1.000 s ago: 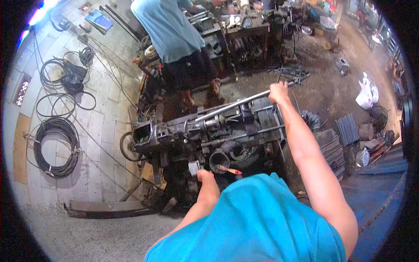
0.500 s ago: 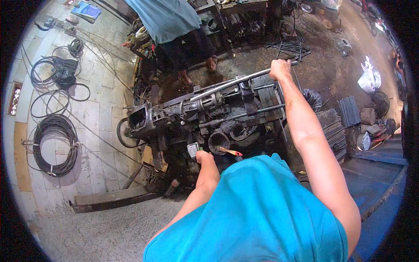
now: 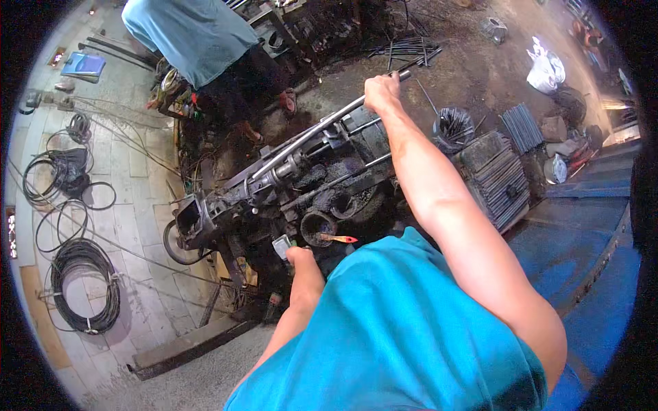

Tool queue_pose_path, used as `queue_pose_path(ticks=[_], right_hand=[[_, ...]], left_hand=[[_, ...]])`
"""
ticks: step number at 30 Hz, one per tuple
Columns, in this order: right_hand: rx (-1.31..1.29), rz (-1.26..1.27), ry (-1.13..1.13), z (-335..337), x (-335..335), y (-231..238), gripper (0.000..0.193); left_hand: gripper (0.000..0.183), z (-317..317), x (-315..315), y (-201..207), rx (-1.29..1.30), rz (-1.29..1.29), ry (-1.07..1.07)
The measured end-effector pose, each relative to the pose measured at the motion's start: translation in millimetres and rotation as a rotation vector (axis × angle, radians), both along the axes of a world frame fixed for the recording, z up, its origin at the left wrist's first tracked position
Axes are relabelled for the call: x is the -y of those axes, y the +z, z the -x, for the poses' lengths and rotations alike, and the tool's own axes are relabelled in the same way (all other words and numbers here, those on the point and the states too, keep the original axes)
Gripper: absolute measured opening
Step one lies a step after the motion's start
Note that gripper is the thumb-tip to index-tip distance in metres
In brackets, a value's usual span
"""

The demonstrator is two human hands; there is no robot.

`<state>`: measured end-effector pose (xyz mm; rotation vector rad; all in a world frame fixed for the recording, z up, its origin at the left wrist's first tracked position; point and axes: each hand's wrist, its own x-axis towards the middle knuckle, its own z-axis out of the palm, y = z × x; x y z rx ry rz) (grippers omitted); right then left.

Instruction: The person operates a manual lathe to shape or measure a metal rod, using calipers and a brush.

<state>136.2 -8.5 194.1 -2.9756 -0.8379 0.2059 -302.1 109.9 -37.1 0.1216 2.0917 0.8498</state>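
My right hand (image 3: 382, 92) is wrapped round a long metal bar (image 3: 322, 131) near its far right end. That bar lies lengthwise along a dark, greasy machine (image 3: 236, 190), slanting down to the left. My left hand (image 3: 299, 255) is low at the near side of the machine, against a small pale grey box (image 3: 282, 248). Its fingers look curled, but what they hold is hidden; a bit of green shows beside them. Just right of it, a brush with a red and yellow handle (image 3: 339, 238) rests across a round, dark pot (image 3: 317, 227).
A person in a light blue shirt (image 3: 199, 41) stands beyond the machine. Coiled black cable (image 3: 83, 284) and hoses lie on the left tiles. Stacked metal rods (image 3: 497, 181), a rod bundle (image 3: 523, 128) and a white bag (image 3: 546, 65) are on the right. A beam (image 3: 185, 346) lies at lower left.
My view has turned, so the machine now slants more steeply and the surroundings have shifted. The right hand keeps its grip near the bar's end; the left stays by the grey box.
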Motion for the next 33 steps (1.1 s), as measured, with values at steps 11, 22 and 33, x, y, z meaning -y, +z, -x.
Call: queue_pose_path(ticks=[11, 22, 33], right_hand=[[-0.029, 0.015, 0.033, 0.2, 9.2, 1.3, 0.017], [-0.066, 0.027, 0.044, -2.5, 9.3, 6.2, 0.022], [-0.009, -0.036, 0.07, -1.9, 9.1, 1.1, 0.02]], left_hand=[[0.044, 3.2, 5.3, 18.3, 0.136, 0.003, -0.058], [0.03, 9.8, 4.9, 15.2, 0.304, -0.118, 0.113], [0.02, 13.8, 1.1, 18.7, 0.146, -0.003, 0.047]])
